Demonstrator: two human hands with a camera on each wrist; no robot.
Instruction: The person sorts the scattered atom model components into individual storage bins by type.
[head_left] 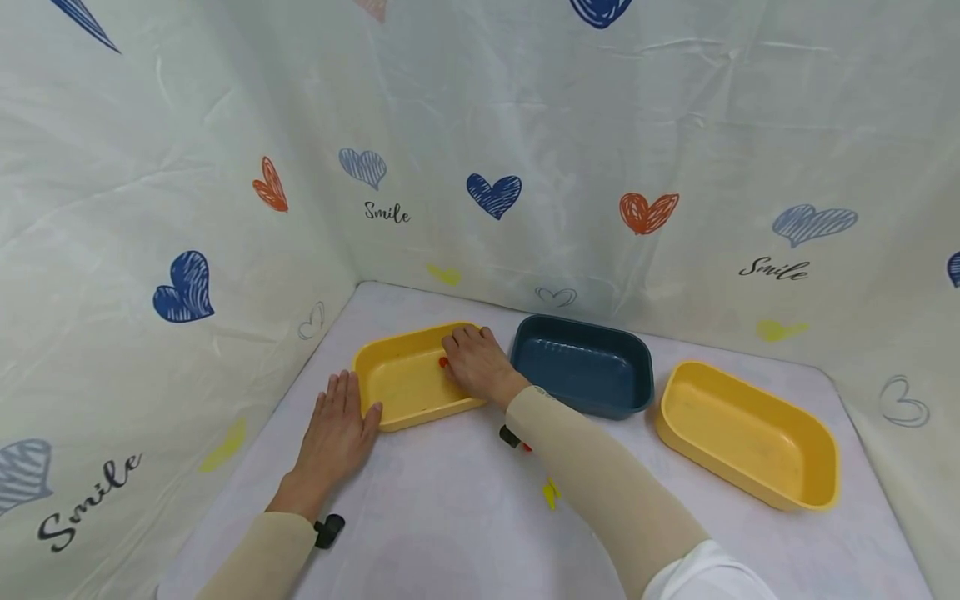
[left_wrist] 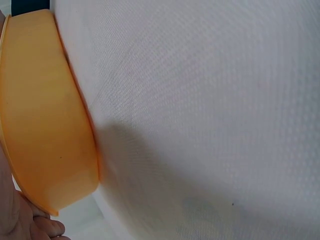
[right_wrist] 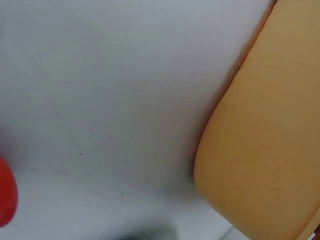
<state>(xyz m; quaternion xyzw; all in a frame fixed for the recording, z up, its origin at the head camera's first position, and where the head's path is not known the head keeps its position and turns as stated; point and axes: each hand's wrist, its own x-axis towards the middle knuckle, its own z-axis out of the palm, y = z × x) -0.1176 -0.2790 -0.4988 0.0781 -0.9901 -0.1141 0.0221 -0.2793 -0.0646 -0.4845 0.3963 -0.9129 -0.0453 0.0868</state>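
Observation:
My left hand (head_left: 337, 425) lies at the near left corner of the left yellow tray (head_left: 408, 423), fingers straight and thumb at the rim. In the left wrist view, some fingers (left_wrist: 49, 226) show beside the tray's outer wall (left_wrist: 50, 115). My right hand (head_left: 477, 364) is over the right end of the same tray, fingers curled downward. A small red piece (head_left: 443, 362) pokes out at its fingertips; the rest of it is hidden by the hand. The right wrist view shows the tray's wall (right_wrist: 265, 140) but not the hand's grip.
A dark blue tray (head_left: 585, 367) stands right of the right hand, and a second yellow tray (head_left: 750, 433) farther right. Beneath the right forearm, another red piece (head_left: 527, 447) partly shows. A small yellow zigzag piece (head_left: 551, 493) lies nearby on the white tabletop (head_left: 442, 517).

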